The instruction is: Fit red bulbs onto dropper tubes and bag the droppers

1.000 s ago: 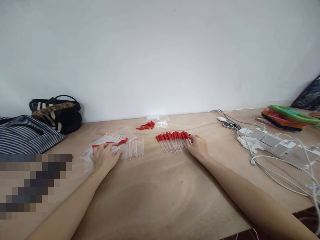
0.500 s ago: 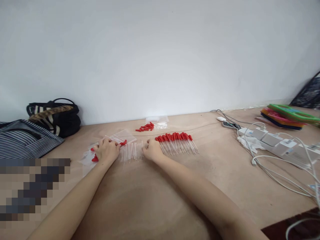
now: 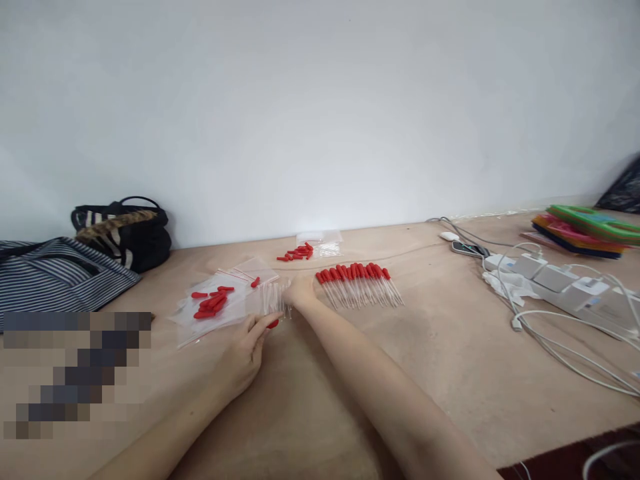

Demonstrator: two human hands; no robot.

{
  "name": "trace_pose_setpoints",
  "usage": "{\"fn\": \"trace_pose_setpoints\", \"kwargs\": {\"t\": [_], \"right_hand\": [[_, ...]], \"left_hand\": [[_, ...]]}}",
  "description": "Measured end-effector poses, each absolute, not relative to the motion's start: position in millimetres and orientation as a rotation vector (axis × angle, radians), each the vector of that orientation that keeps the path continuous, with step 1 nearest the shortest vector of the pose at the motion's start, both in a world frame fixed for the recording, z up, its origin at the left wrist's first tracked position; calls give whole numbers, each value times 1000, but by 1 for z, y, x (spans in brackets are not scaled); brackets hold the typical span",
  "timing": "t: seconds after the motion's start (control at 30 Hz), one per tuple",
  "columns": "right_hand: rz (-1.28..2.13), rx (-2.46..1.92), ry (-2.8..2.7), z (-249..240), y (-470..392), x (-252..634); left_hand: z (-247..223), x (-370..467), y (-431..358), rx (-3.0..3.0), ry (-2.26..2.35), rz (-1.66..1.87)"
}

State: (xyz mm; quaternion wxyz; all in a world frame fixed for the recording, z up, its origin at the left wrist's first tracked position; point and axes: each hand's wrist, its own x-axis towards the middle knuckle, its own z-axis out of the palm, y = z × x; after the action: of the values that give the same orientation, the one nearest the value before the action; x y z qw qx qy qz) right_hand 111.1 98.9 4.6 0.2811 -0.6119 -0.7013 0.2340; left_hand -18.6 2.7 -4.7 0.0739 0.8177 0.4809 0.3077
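Note:
My left hand (image 3: pixel 254 340) holds a red rubber bulb (image 3: pixel 273 324) between its fingertips, just in front of the clear thin tubes (image 3: pixel 273 298). Over the right end of those tubes is my right hand (image 3: pixel 299 292), its fingers blurred and partly hidden, so what they hold cannot be made out. To its right lies a row of tubes with red bulbs on their upper ends (image 3: pixel 357 283). Loose red bulbs (image 3: pixel 213 305) rest on clear plastic bags (image 3: pixel 187 327) at the left, and a single one (image 3: pixel 255 283) lies near the tubes.
More red bulbs (image 3: pixel 297 253) and a clear bag (image 3: pixel 330 247) lie near the wall. Striped (image 3: pixel 65 273) and black (image 3: pixel 150 240) bags stand at the left. White chargers (image 3: pixel 565 283) with cables, a black device (image 3: pixel 467 249) and colourful flat items (image 3: pixel 590 230) are at the right.
My left hand has moved off the plastic bags toward me and to the right, and now grips a red bulb. The loose bulbs it covered are visible. My right hand remains by the clear tubes.

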Motion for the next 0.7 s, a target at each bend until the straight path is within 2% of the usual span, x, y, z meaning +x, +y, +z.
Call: {"fn": "trace_pose_setpoints", "kwargs": {"t": [0.2, 0.47, 0.7], "right_hand": [[683, -1736, -1790, 18, 89, 126], [663, -1336, -2038, 16, 27, 215], [482, -1166, -1985, -2, -4, 245]], "left_hand": [[-4, -15, -2, 2240, 1379, 936], [-8, 13, -8, 2029, 1149, 870], [-8, 28, -6, 2116, 1262, 842]]}}
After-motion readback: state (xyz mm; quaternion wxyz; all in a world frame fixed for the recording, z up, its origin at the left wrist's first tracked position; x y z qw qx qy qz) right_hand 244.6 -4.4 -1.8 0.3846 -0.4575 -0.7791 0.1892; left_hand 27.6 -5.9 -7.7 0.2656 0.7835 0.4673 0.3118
